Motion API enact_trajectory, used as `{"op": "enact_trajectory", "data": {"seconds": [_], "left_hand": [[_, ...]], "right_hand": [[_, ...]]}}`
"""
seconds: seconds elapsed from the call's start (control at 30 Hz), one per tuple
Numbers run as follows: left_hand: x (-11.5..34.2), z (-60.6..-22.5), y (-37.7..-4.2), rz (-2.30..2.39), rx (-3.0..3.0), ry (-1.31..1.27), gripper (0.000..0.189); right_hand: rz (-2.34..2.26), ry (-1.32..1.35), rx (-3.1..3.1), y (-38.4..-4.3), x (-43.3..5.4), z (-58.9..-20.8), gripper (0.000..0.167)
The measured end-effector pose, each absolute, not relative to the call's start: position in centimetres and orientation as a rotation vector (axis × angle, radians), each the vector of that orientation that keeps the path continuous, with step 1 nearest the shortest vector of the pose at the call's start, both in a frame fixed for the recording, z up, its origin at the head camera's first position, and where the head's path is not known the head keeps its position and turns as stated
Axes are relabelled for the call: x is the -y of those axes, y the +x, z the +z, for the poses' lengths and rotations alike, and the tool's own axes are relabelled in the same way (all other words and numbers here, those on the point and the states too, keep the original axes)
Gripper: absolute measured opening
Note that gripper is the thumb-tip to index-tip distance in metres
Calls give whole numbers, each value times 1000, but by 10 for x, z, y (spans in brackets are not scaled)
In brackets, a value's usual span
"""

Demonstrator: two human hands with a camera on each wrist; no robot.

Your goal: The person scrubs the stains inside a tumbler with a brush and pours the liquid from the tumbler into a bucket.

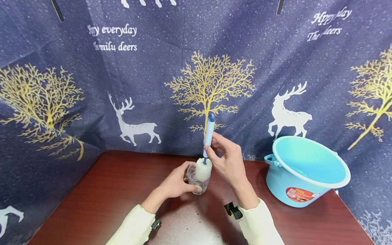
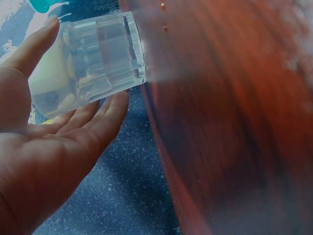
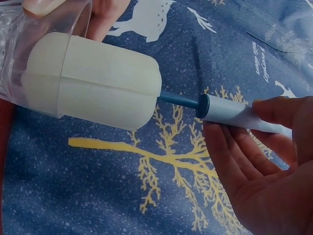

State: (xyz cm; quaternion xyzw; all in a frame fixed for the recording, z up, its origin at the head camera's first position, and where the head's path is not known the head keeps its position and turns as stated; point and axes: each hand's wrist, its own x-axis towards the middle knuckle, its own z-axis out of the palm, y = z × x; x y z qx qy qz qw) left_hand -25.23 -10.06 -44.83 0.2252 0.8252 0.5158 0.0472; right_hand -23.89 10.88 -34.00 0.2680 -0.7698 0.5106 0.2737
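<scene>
A clear cup (image 1: 197,189) is held by my left hand (image 1: 176,182), thumb on the near side and fingers round the far side. In the left wrist view the cup (image 2: 105,56) has a thick faceted base close over the table. My right hand (image 1: 227,158) pinches the light-blue handle (image 1: 209,134) of a sponge cup brush between thumb and fingers. The brush's white sponge head (image 3: 98,81) is partly inside the cup's mouth in the right wrist view, with part of it outside the rim. A dark blue stem (image 3: 180,99) joins head and handle.
A light-blue bucket (image 1: 301,170) with a red label stands at the right of the dark red wooden table (image 1: 122,190). Several small drops lie on the tabletop near the cup. Behind hangs a blue cloth (image 1: 183,85) printed with deer and golden trees.
</scene>
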Motion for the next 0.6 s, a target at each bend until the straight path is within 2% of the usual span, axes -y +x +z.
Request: {"op": "enact_trajectory", "data": {"seconds": [0.6], "left_hand": [[100,-450,-255,1590,-2509,683,82]], "right_hand": [[1369,675,2084,-235,-107,-338,37]]}}
